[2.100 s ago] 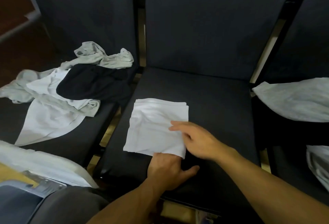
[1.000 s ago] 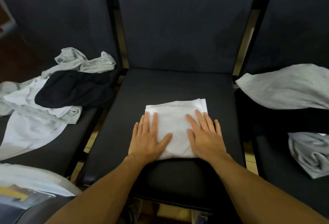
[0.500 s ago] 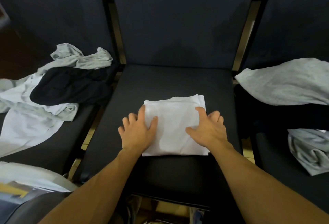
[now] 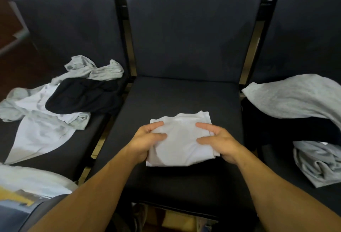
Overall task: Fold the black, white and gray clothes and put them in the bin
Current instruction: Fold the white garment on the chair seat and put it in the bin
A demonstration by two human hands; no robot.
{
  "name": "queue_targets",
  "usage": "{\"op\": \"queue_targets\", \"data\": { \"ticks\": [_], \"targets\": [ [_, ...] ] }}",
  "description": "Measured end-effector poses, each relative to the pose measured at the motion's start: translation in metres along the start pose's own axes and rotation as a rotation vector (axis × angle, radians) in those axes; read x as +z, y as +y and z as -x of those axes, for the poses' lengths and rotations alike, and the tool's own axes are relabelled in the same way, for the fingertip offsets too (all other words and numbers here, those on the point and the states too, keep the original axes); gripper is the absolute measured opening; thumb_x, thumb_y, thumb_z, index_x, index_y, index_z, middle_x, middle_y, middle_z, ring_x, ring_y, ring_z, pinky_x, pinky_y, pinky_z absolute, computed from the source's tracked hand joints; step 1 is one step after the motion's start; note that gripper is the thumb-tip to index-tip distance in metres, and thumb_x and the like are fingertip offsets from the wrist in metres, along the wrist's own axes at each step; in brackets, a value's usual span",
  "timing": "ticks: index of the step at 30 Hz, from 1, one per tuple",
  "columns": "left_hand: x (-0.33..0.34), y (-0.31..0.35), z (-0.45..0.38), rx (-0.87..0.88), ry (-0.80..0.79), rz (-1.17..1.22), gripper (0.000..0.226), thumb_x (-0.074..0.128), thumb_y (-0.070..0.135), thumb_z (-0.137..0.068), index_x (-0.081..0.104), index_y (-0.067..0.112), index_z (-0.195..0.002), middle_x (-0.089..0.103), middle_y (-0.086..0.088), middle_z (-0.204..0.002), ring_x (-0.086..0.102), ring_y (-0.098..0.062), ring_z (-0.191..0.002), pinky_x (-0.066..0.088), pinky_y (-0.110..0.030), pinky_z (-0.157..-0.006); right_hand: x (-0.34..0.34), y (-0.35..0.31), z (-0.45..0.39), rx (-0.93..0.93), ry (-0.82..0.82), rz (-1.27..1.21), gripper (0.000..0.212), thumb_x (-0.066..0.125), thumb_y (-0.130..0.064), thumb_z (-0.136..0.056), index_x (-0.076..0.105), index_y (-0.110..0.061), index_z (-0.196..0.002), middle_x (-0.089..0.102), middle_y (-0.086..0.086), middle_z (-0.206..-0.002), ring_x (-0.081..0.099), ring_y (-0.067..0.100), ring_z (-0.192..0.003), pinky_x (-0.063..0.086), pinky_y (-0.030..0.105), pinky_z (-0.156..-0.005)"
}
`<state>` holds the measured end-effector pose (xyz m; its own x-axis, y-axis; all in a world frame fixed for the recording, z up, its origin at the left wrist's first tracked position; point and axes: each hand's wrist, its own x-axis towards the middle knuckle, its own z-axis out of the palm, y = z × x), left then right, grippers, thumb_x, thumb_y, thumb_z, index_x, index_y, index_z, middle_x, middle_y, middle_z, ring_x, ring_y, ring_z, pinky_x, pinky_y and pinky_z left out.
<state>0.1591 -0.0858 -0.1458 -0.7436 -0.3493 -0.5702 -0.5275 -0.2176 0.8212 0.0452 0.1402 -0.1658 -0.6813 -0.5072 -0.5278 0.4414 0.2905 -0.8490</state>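
While we read no label or writing anywhere, we see our left hand (image 4: 147, 139) and right hand (image 4: 219, 142) each gripping a side of the folded white garment (image 4: 181, 145) on the middle seat (image 4: 177, 95). Fingers beneath the cloth are hidden.

both bare forearms reach in from near edge, converging toward middle. left hand (image 4: 147, 140) grips left side of folded white cloth (image 4: 181, 145), thumb on top, fingers (image 4: 156, 125) curled round edge. right hand (image 4: 219, 142) mirrors it on right side, thumb on top.
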Motion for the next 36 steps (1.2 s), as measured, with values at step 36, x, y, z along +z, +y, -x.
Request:
{"op": "queue_targets", "data": {
  "ticks": [36],
  "targets": [
    [-0.272, -0.036, 0.314, 0.282, 0.694, 0.292, 0.07, 0.047, -0.017, -0.091, 0.058, 0.029, -0.143, 0.058, 0.002, -0.134, 0.062, -0.024, -0.106, 0.048, -0.052, -0.104, 0.33, -0.109, 0.077, -0.432, -0.833, 0.473, 0.092, 0.073, 0.0, -0.087, 0.035, -0.056, -0.149, 0.035, -0.013, -0.155, 0.04, 0.013, -0.139, 0.042, 0.041, -0.114]
  ]
}}
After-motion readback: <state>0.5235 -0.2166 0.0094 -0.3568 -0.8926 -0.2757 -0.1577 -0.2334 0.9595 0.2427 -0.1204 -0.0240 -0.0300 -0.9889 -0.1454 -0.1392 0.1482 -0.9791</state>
